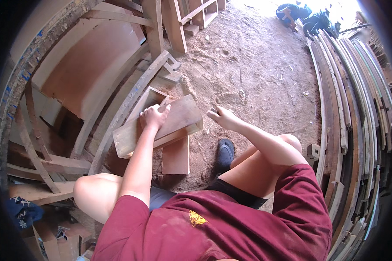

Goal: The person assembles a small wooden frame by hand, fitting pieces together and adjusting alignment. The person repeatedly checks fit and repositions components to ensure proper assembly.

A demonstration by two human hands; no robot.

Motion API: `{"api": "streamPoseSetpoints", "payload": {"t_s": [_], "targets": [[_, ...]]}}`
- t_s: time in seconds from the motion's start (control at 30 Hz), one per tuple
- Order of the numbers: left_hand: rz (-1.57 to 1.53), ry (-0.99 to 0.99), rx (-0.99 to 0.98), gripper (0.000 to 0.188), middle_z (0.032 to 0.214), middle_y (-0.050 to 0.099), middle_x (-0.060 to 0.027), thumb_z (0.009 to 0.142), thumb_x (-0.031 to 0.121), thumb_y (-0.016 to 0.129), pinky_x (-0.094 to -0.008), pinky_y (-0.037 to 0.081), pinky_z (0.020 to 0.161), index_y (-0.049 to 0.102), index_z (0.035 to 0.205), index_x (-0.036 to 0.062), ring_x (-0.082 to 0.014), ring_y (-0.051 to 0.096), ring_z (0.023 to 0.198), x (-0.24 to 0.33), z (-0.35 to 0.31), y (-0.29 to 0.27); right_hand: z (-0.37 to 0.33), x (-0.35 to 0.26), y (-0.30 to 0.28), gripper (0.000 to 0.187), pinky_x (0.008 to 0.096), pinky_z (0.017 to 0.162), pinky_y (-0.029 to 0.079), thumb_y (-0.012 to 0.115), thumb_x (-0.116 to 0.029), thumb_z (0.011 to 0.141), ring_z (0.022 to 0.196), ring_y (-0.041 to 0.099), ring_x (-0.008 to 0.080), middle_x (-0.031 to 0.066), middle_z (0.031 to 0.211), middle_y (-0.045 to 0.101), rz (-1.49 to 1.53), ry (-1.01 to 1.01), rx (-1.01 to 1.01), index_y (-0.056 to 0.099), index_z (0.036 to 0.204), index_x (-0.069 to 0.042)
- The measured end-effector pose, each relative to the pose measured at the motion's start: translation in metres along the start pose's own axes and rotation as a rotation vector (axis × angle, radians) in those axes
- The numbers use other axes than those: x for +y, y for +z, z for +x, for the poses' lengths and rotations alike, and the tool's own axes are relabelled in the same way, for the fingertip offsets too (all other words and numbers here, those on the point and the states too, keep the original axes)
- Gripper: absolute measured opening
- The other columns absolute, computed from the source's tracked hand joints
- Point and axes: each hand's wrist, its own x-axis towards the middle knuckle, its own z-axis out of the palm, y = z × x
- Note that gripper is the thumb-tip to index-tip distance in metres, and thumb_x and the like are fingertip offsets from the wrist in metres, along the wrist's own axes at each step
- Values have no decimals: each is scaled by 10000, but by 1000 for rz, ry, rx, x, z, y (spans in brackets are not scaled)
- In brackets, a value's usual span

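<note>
A shallow wooden box like a drawer (178,116) sits tilted in front of me, with a smooth brown panel on its near right side and paler side boards. My left hand (154,116) is closed over the edge of this panel, its fingertips partly hidden. Under the box, a flat brown board (176,155) sticks out toward me. To the right of the box, apart from it, my right hand (222,117) hangs over the dusty ground with its fingers curled together. Whatever may be in those fingers is too small to make out.
A wooden frame (130,102) with slanting bars stands close on the left. Long planks (335,95) are stacked along the right. A small wood block (312,151) lies beside them. At the far right, another person (287,14) crouches near a wheeled machine (320,24).
</note>
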Motion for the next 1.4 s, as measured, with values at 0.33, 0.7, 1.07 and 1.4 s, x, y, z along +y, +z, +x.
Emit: {"api": "streamPoseSetpoints", "payload": {"t_s": [0.33,0.7,1.07,1.4], "targets": [[-93,-42,-13,678,945,743,-209,830,740,578,-516,440,973,770,956,102,-386,703,961,-3,-1,-8,37,-9,60,579,462,893,490,428,-484,1049,1027,663,382,272,1035,677,245,30,63,469,1200,74],[-44,32,53,751,1049,742,-190,784,810,569,-620,398,999,756,1166,192,-363,675,1072,-23,16,42,131,-15,66,661,497,809,539,400,-522,1030,1031,647,445,326,1173,623,96,17,105,410,1379,39],[-9,23,31,806,1005,756,-162,826,811,506,-496,427,1013,751,1135,108,-309,697,1044,-6,6,24,55,51,56,724,470,1002,473,447,-593,1009,1166,619,372,299,1295,597,29,-92,139,492,1378,29],[-28,-23,-38,763,1058,748,-165,823,764,548,-540,371,1062,727,1204,128,-296,673,1101,1,9,20,-12,145,177,279,436,973,471,672,-245,889,1093,637,282,69,1248,674,-894,-460,-880,730,1140,-140]]}}
